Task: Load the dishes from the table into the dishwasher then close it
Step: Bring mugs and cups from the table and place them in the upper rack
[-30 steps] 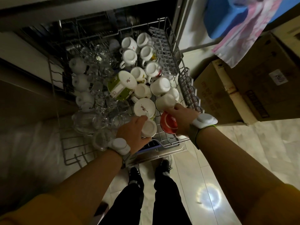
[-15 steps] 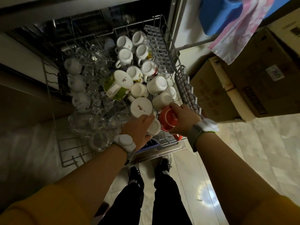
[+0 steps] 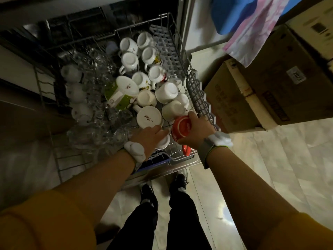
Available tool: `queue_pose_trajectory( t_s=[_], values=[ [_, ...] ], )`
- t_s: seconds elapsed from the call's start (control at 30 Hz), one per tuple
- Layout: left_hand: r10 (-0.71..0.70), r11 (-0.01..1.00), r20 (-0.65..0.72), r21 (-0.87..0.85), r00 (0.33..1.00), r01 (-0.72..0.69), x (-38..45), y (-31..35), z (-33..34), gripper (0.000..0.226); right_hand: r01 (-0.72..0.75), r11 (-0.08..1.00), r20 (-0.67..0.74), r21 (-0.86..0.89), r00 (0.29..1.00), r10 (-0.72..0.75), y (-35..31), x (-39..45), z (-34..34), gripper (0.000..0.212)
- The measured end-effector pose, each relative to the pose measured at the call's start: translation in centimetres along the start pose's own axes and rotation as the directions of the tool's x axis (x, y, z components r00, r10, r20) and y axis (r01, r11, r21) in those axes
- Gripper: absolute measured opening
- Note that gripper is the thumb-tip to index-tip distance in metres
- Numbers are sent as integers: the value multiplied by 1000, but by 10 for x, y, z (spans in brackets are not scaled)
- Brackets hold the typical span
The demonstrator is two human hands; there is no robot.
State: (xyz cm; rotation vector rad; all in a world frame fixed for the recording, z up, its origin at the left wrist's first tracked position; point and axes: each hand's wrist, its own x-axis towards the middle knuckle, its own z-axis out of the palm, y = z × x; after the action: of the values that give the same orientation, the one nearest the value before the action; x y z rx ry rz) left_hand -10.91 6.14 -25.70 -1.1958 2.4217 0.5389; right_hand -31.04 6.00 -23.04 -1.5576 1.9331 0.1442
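Both forearms reach forward and down, the left hand [image 3: 149, 136] with fingers curled palm-down, the right hand [image 3: 195, 131] curled in a grip beside it.

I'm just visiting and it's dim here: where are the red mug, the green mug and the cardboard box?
red mug [image 3: 182, 126], head view, on its upturned base.
green mug [image 3: 121, 100], head view, on its green side.
cardboard box [image 3: 234, 100], head view, on its front face.

A home kitchen is being shown — a dishwasher rack [image 3: 182, 56] is standing pulled out, crowded with mugs [image 3: 166, 92] and glasses [image 3: 100, 69], while cardboard boxes [image 3: 266, 92] are being kept on the tiled floor [image 3: 288, 159] beside it.
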Motion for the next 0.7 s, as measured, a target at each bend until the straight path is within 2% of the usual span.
queue_pose_trajectory(
  t_s=[0.2, 0.3, 0.43, 0.57, 0.63, 0.7],
  values=[
    [-126, 992, -30, -30, 992, 125, 7, 16, 6, 56, -60, 997, -68, 46, 996, 63, -8, -10, 9, 95],
    [-152, 988, -76, -10, 985, 152, 5, 18, 9, 51, -56, 997, -41, 49, 997, 58, -10, -13, 11, 95],
    [-96, 995, -85, -33, 992, 94, 0, 15, 14, 70, -73, 996, -91, 48, 993, 77, -15, -14, 18, 97],
    [-45, 997, -156, -70, 987, 34, -5, 9, 23, 78, -15, 999, -167, -53, 986, 6, -20, -14, 23, 90],
    [-34, 995, -189, -100, 981, 15, -6, 6, 30, 85, 18, 994, -158, -104, 987, -34, -19, -13, 23, 93],
    [-41, 990, -196, -141, 980, 13, -7, 5, 35, 81, 51, 992, -124, -114, 990, -65, -19, -11, 22, 94]
  ],
)
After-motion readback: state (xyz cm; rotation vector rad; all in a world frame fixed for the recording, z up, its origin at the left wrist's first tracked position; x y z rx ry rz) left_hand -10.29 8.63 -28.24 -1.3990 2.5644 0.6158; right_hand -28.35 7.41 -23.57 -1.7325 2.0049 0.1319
